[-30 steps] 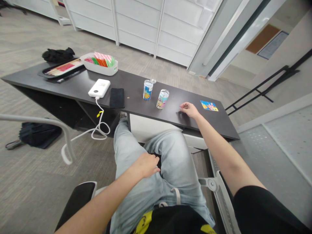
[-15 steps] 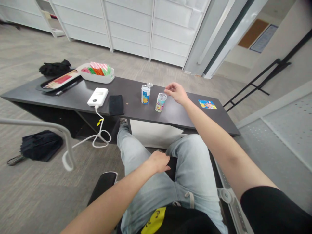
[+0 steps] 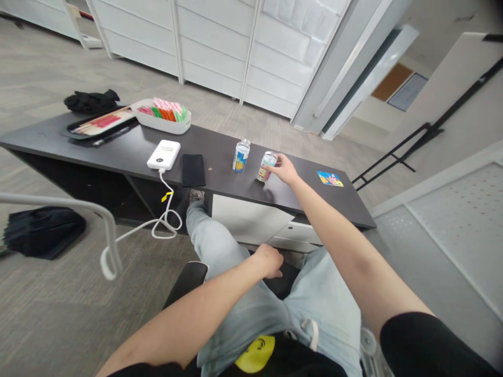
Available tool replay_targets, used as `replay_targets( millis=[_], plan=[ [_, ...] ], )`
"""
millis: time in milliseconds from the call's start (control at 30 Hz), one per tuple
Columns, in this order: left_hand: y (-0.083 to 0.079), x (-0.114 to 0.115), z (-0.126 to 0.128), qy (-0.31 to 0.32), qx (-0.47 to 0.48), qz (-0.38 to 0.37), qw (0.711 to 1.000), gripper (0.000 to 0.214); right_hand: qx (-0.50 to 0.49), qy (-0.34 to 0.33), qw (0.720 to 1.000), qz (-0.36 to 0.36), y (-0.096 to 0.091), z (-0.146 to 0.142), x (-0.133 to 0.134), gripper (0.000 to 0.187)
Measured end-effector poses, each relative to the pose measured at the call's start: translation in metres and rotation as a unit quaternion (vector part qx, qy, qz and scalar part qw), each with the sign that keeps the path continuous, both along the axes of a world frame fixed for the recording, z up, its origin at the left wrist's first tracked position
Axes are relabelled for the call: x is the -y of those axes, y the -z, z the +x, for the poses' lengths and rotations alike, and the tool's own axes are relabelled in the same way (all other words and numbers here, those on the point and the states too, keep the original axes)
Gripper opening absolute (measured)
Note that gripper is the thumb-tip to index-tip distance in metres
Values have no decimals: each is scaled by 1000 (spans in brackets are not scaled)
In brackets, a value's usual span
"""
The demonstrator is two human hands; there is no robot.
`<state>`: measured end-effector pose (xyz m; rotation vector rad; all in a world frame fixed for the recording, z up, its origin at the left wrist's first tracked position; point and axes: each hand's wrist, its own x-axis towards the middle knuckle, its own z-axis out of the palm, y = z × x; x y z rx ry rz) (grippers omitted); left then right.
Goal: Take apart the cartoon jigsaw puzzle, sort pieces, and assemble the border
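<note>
My right hand (image 3: 283, 168) is wrapped round a small clear jar (image 3: 262, 175) with a pastel cartoon label, thumb on the near side. The jar stands upright on the dark table (image 3: 223, 180), near its front edge. Just left of it, apart and untouched, is a second clear jar (image 3: 241, 158) with a blue and yellow cartoon label. A clear round piece (image 3: 245, 142) shows behind that jar's top, partly hidden. My left hand (image 3: 270, 261) hangs above my lap, its fingers curled in with nothing visible in them.
Leftward on the table are a black phone (image 3: 193, 170), a white power bank (image 3: 164, 155) with a cable, a white basket (image 3: 161, 123) of colourful packets and a black tray (image 3: 80, 137). A cartoon card (image 3: 330, 178) lies to the right. A white hooked bar (image 3: 112, 246) stands at left.
My right hand has come down from behind the pastel-label jar and closed round it. My left hand stays over my lap, its fingers more curled. The view has shifted slightly.
</note>
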<state>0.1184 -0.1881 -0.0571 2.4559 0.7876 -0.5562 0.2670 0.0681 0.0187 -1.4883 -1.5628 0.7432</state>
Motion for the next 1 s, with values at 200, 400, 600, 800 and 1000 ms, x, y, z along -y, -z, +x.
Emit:
replay_targets(
  millis=[200, 400, 600, 800, 1000],
  plan=[
    [14, -4, 10, -2, 4, 2, 1000, 48, 34, 70, 995, 56, -49, 5, -44, 59],
    [28, -2, 10, -14, 8, 11, 1000, 40, 57, 68, 996, 20, -28, -34, -74, 50],
    [29, -2, 5, -25, -1, 6, 1000, 38, 95, 59, 994, -18, 5, -67, -85, 49],
    [22, -3, 1, -34, -19, -11, 999, 45, 154, 49, 986, -31, 22, -48, -73, 95],
    [15, -8, -9, -29, -36, 0, 999, 50, 268, 173, 946, -54, 49, 67, 0, 84]
  ],
)
